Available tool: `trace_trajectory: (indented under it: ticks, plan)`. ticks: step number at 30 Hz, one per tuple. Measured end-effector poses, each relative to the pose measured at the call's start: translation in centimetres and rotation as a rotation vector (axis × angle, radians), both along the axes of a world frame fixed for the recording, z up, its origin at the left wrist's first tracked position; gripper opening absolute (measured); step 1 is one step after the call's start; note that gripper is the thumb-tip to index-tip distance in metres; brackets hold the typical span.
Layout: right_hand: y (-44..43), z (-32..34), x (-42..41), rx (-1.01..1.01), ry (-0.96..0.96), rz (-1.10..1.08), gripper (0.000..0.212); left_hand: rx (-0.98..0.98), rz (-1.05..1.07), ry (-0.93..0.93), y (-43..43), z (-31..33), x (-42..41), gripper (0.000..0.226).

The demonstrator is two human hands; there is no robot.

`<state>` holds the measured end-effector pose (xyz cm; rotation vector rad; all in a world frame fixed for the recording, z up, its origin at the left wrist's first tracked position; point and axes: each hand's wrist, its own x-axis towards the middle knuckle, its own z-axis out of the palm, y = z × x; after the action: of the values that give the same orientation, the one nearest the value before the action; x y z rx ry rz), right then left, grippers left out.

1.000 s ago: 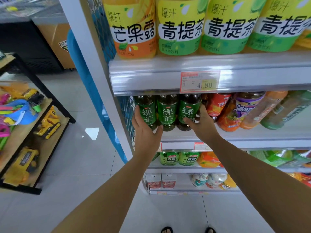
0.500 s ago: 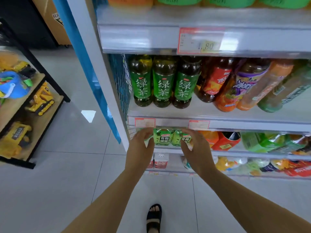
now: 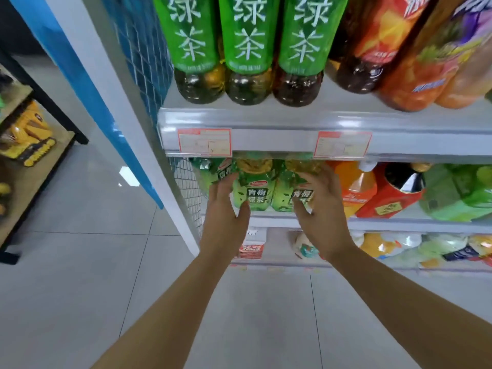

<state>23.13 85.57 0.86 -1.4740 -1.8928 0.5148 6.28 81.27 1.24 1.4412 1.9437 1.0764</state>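
Note:
A row of light green plum-tea bottles (image 3: 254,191) stands on the lower shelf (image 3: 386,224) of a white store rack. My left hand (image 3: 225,209) reaches in at the left end of the row, fingers fairly straight, touching the leftmost bottle (image 3: 210,173). My right hand (image 3: 318,209) lies against the right bottle (image 3: 286,194) of the row, fingers spread over its label. Neither hand plainly wraps a bottle. The bottle tops are hidden by the shelf edge above.
Three dark green-tea bottles (image 3: 247,49) stand on the shelf above, with red and orange drink bottles (image 3: 394,49) to their right. Orange and red bottles (image 3: 372,190) sit right of my right hand. A wire mesh side panel (image 3: 186,187) bounds the row's left. A toy rack (image 3: 29,145) stands far left.
My hands dropped from the dark green-tea bottles on the upper shelf to the light green bottles one shelf down, and my view came lower and closer to the rack.

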Motion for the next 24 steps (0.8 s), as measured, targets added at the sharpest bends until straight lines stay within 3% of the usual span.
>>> trace_trajectory:
  ticks: [5,11,16,24]
  plan:
    - [3.4,-3.1,-0.3,0.195,-0.086,0.007,0.057,0.312,-0.056,0.134,3.5,-3.5,-0.1,0.066]
    - [5.6,-6.6,-0.7,0.381,-0.166,-0.035,0.068,0.475,-0.071,0.292,6.5,-7.0,-0.5,0.075]
    - [5.8,-7.1,-0.7,0.430,-0.222,-0.055,0.073,0.550,-0.104,0.334,7.2,-8.3,-0.7,0.094]
    - [4.2,-5.5,-0.5,0.400,-0.346,-0.082,0.074,0.538,-0.151,0.293,6.7,-8.0,-0.3,0.090]
